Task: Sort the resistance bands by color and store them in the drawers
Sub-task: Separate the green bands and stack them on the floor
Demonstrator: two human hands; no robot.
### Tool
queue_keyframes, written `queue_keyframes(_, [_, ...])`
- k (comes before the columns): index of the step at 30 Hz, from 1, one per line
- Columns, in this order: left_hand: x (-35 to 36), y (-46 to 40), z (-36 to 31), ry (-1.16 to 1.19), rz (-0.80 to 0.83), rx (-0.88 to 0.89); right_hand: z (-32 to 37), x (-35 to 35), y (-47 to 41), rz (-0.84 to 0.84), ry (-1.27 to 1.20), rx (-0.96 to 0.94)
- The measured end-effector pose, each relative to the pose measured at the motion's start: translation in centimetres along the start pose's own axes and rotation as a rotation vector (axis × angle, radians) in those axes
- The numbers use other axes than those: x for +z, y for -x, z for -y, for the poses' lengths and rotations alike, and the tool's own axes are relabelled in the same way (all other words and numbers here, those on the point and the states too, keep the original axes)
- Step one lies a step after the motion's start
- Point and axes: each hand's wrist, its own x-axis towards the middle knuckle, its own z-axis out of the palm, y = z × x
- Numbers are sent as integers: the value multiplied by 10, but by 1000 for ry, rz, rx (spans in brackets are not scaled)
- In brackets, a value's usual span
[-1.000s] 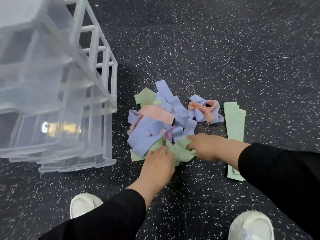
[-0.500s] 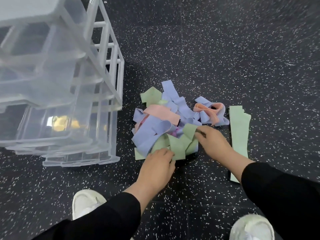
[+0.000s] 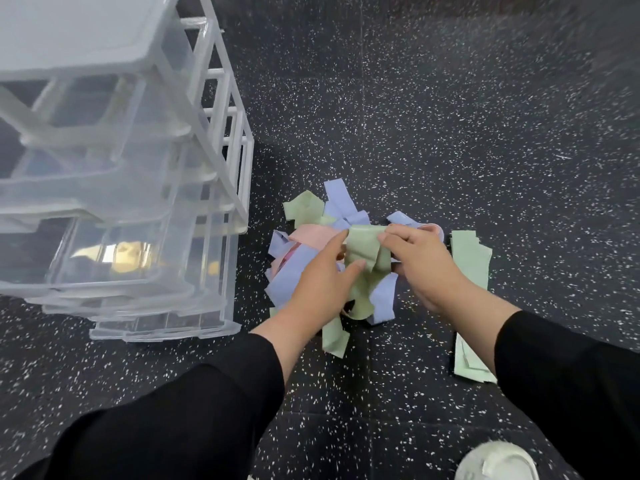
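1. The left hand [image 3: 320, 282] pinches a pale green flat elastic resistance band [image 3: 363, 252], thumb and fingers closed on its left edge.
2. The right hand [image 3: 420, 263] grips the same band's right side, fingers curled over its top.
3. Below the fingers lies a loose heap of lilac, pink and green bands [image 3: 298, 244] on the black speckled rubber floor [image 3: 415, 116].
4. Right of the right fingers lies a flat stack of green bands [image 3: 472, 258].
5. Left of the left fingers stands a clear plastic drawer unit [image 3: 121, 202], its drawers pulled out.
6. A white shoe [image 3: 498, 462] shows near the right sleeve.
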Motion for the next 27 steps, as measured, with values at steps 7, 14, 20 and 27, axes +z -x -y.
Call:
queue_keyframes(7, [-16, 1, -35, 226, -119, -29, 37, 0, 9, -1, -14, -49])
queue_keyframes(14, [-41, 13, -75, 331, -56, 10, 90, -12, 29, -112, 176, -160])
queue_keyframes(20, [-65, 28, -128, 299, -84, 88, 144, -22, 56, -201, 287, -168])
queue_keyframes(27, [-90, 54, -184, 322, -14, 159, 196, -31, 93, -170, 155, -70])
